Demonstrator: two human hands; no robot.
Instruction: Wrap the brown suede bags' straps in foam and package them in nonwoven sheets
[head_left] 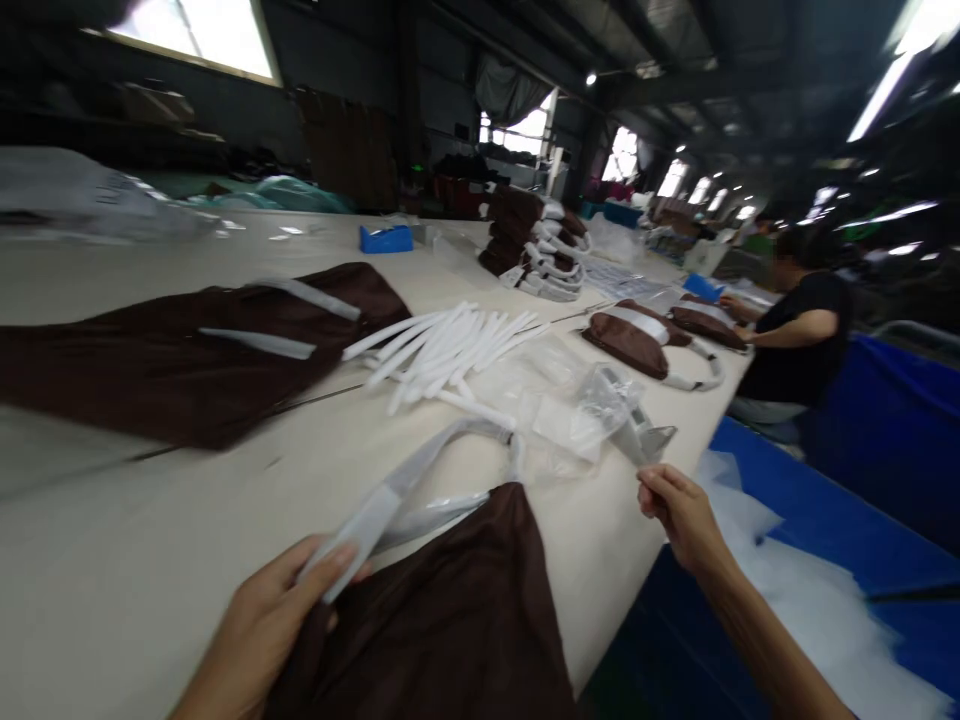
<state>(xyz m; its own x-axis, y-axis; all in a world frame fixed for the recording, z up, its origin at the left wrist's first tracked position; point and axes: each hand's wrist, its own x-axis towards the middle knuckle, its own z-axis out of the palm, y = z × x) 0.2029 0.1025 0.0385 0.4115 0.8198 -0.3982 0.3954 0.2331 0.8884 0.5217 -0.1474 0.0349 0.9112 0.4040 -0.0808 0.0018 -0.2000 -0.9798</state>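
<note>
My left hand [281,610] is closed around the strap [382,515] of a dark brown bag [450,610], near the strap's lower end. Pale wrapping covers the strap, which arches up over the bag. My right hand [679,510] is pinched at the table's right edge, just below a tape dispenser [637,425] partly covered by clear plastic. Whatever is between its fingertips, if anything, is too small to make out. Beyond the bag lies a heap of white foam-like tubes [450,350], beside crumpled clear plastic bags [555,410].
More brown bags [195,370] lie at left, and a stack of them [525,240] stands at the back. A blue dispenser [386,238] sits mid-table. White sheets [802,590] hang over blue material [780,500] at right. A co-worker in black [795,340] handles another brown bag [705,318].
</note>
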